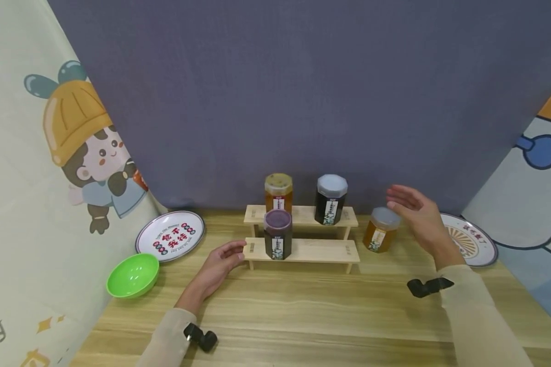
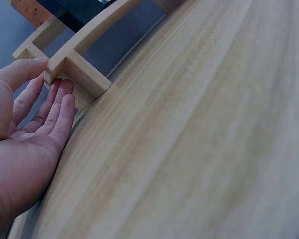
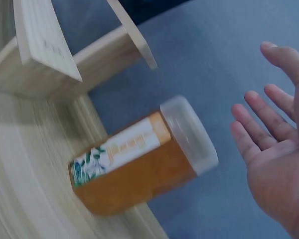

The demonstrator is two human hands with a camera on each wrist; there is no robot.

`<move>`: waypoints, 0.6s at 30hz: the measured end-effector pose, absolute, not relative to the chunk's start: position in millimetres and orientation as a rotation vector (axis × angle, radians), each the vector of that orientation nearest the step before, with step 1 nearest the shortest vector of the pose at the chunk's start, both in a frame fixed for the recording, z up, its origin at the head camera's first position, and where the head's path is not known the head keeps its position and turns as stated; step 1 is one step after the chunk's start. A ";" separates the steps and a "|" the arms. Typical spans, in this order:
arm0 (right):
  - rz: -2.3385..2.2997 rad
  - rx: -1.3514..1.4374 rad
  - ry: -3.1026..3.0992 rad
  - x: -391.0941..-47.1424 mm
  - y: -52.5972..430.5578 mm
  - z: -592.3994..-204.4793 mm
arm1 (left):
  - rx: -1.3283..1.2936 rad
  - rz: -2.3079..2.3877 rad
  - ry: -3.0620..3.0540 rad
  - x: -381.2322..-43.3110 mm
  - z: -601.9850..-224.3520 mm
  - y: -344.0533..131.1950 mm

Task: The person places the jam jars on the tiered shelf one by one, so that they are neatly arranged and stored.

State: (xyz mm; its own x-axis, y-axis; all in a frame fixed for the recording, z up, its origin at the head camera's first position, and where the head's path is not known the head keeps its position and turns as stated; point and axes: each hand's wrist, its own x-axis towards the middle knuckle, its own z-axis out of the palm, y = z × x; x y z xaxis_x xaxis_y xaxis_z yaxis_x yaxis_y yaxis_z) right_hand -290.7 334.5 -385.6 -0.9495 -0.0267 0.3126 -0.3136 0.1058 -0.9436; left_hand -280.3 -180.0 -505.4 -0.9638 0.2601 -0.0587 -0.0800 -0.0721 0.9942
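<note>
My left hand [image 1: 219, 265] is at the left end of the lower step of a wooden display stand [image 1: 321, 251]. In the left wrist view its thumb and fingers [image 2: 65, 102] pinch the step's end corner. My right hand [image 1: 418, 216] hovers beside an amber jar [image 1: 380, 235] with a whitish lid, fingers extended and holding nothing. The right wrist view has that amber jar [image 3: 134, 164] apart from the hand. A dark jar with a purple lid [image 1: 278, 237] stands on the lower step. The upper step bears a yellow-lidded amber jar [image 1: 278, 191] and a white-lidded dark jar [image 1: 331, 199].
On the left lie a printed white plate [image 1: 171, 235] and a green bowl [image 1: 133, 275]. Another printed plate [image 1: 484, 250] is partly hidden behind the right hand and forearm. A dark curtain [image 1: 303, 102] hangs behind the wood-grain table [image 1: 303, 316].
</note>
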 end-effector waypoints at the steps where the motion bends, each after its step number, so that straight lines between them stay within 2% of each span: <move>1: 1.949 0.331 -2.157 -289.7 337.6 -386.9 | 0.194 2.134 1.963 -280.2 -504.9 -180.0; 18: 1.875 0.204 -2.313 -284.8 362.5 -437.3 | 0.193 2.143 1.946 -279.4 -503.7 -179.5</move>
State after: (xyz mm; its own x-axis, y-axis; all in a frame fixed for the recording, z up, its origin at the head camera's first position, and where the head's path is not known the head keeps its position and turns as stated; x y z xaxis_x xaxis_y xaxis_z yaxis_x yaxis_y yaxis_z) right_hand -284.8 362.5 -437.3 -0.9784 -0.0070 0.2064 -0.2034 0.2065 -0.9571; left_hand -279.4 -179.5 -503.7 -0.9626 0.2637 -0.0628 -0.0879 -0.0842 0.9926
